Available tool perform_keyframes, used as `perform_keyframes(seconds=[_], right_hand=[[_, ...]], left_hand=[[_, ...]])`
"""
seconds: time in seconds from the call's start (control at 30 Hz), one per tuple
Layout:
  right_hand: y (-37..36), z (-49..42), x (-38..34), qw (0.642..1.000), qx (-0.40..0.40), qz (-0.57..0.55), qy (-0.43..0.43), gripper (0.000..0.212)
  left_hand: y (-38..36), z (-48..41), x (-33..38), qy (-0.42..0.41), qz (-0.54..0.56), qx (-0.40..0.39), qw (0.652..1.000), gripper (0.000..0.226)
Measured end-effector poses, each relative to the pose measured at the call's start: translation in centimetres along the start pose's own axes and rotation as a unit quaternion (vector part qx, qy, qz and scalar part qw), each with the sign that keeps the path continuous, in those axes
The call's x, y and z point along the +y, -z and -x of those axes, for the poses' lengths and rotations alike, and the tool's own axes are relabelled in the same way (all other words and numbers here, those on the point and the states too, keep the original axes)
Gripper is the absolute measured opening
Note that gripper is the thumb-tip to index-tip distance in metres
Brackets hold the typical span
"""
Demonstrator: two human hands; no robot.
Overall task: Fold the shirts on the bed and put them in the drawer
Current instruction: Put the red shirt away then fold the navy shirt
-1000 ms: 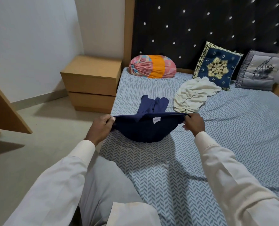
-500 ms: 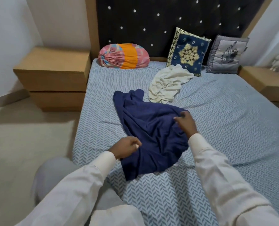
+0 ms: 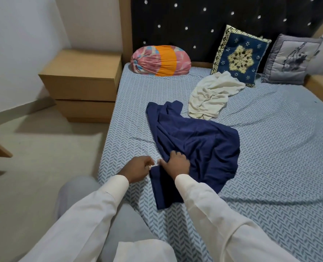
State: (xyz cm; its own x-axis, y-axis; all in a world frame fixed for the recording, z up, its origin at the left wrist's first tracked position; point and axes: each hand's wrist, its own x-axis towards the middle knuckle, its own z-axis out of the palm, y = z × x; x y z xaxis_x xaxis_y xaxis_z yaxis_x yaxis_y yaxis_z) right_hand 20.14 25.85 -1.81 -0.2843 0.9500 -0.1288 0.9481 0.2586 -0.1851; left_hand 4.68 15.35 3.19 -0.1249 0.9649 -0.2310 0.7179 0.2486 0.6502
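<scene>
Two shirts lie on the bed (image 3: pixel 270 167): navy shirt (image 3: pixel 204 144) crumpled near its left edge, white shirt (image 3: pixel 209 95) beyond. Right hand (image 3: pixel 177 163) grips bunched navy cloth, its sleeve (image 3: pixel 204 201) hiding part. Left hand (image 3: pixel 138 168) curls at the hem, possibly pinching it; cannot tell.

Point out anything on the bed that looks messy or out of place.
The white shirt lies crumpled by the blue cushion; the navy shirt lies skewed and rumpled, unfolded. Nothing spilled or damaged.
</scene>
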Motion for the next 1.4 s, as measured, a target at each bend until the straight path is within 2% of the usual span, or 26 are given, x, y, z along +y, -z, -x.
perform_keyframes(seconds=[0.13, 0.23, 0.3, 0.37, 0.43, 0.53, 0.7, 0.77, 0.8, 0.87, 0.97, 1.07, 1.1, 1.17, 1.23, 1.27, 1.33, 1.4], right_hand=[[1.6, -0.9, -0.8, 0.997, -0.058, 0.004, -0.042, 0.034], [3.3, -0.9, -0.5, 0.99, -0.14, -0.018, 0.01, 0.025], [4.6, -0.5, -0.3, 0.975, -0.204, -0.032, 0.085, 0.021], [6.4, 0.6, -0.4, 0.951, -0.26, -0.088, 0.144, 0.026], [7.9, 1.4, -0.2, 0.924, -0.299, -0.188, 0.15, 0.033], [9.6, 1.6, 0.8, 0.899, -0.308, -0.295, 0.096, 0.025], [12.7, 1.4, 1.6, 0.876, -0.279, -0.386, 0.076, 0.024], [14.5, 1.4, 2.2, 0.871, -0.278, -0.395, 0.092, 0.02], [15.4, 1.1, 2.7, 0.88, -0.278, -0.37, 0.107, 0.029], [17.4, 0.5, 3.6, 0.92, -0.27, -0.246, 0.14, 0.046], [19.1, -1.0, 4.6, 0.958, -0.253, -0.032, 0.129, 0.036], [18.0, -1.1, 3.8, 0.959, -0.241, 0.098, 0.113, 0.035], [17.1, -0.8, 3.0, 0.956, -0.245, 0.113, 0.119, 0.037], [14.1, 0.1, 0.3, 0.948, -0.26, 0.111, 0.147, 0.048], [10.0, 1.0, -2.6, 0.942, -0.277, 0.089, 0.168, 0.058], [7.7, 1.5, -3.8, 0.941, -0.284, 0.08, 0.165, 0.062], [3.1, 2.2, -6.1, 0.943, -0.297, 0.071, 0.134, 0.073], [-0.2, 2.5, -7.4, 0.955, -0.285, 0.046, 0.068, 0.075]], left_hand=[[0.3, 0.2, -0.6, 0.0, 0.007, 0.016, 1.0, 0.029], [0.4, -0.3, -1.0, -0.033, -0.032, 0.042, 0.998, 0.041], [0.3, -0.7, -0.4, -0.082, -0.045, 0.04, 0.995, 0.056], [0.1, -1.0, 0.7, -0.121, -0.017, -0.002, 0.993, 0.069], [-0.2, -1.0, 1.8, -0.142, -0.01, -0.032, 0.989, 0.071], [-0.4, -1.2, 2.1, -0.149, -0.056, -0.026, 0.987, 0.062], [2.2, -0.8, 2.3, -0.194, -0.066, 0.028, 0.978, 0.014], [3.9, -0.7, 2.4, -0.193, -0.074, 0.06, 0.977, 0.015], [4.7, -0.7, 2.3, -0.182, -0.084, 0.079, 0.977, 0.02], [6.6, -0.8, 1.8, -0.155, -0.121, 0.132, 0.972, 0.03], [8.8, -0.5, 0.2, -0.072, -0.175, 0.185, 0.964, 0.025], [9.9, 0.8, -2.7, 0.04, -0.2, 0.206, 0.957, 0.02], [10.0, 1.3, -3.8, 0.077, -0.205, 0.19, 0.957, 0.019], [9.3, 1.8, -6.1, 0.117, -0.203, 0.085, 0.968, 0.023], [7.9, 2.0, -7.5, 0.097, -0.174, -0.041, 0.979, 0.028], [7.2, 2.2, -7.5, 0.082, -0.158, -0.078, 0.981, 0.029], [5.9, 2.5, -7.7, 0.058, -0.129, -0.114, 0.983, 0.03], [5.3, 2.5, -8.1, 0.04, -0.113, -0.152, 0.981, 0.033]])
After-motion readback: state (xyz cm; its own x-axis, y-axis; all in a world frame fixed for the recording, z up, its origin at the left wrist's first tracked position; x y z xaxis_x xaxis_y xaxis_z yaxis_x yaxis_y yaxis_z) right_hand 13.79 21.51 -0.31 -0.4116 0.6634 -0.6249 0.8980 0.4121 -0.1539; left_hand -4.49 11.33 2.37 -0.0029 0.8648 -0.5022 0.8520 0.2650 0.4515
